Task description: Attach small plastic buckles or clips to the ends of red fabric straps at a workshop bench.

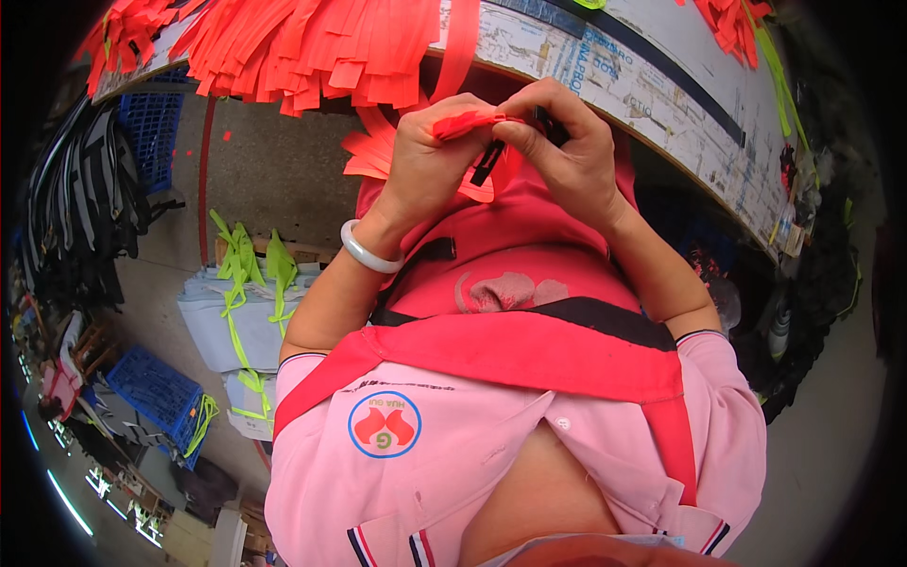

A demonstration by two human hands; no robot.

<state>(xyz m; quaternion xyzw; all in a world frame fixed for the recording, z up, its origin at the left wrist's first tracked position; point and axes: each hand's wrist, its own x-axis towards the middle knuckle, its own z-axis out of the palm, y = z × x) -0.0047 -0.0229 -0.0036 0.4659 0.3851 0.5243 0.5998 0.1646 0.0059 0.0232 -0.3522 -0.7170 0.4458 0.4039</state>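
The fingers [452, 111] of the left hand [430, 156] are closed on one end of a short orange-red strap [470, 121], and the fingers of the right hand [567, 151] pinch the other end of it, so the two hands meet at the strap. The strap lies with its long axis about level across the picture, from left to right, a little in front of the chest and just below the edge of the counter [680, 104]. A small black buckle [487, 163] hangs under the strap between the hands; it is perhaps threaded on the strap, but the view is too small to be sure. On the left wrist sits a pale bangle [368, 250].

Outward from the hands, a red apron [529, 350] covers a pink shirt [453, 472]. The counter curves across the top of the picture, and its surface is covered with printed paper. A big heap of orange-red straps [321, 47] hangs over its edge at the upper left, and a smaller heap [732, 24] lies at the upper right. Below, the grey floor [255, 161] holds blue crates [156, 387], a bundle of black straps [85, 198], and neon green straps [250, 269] on a pale stack.
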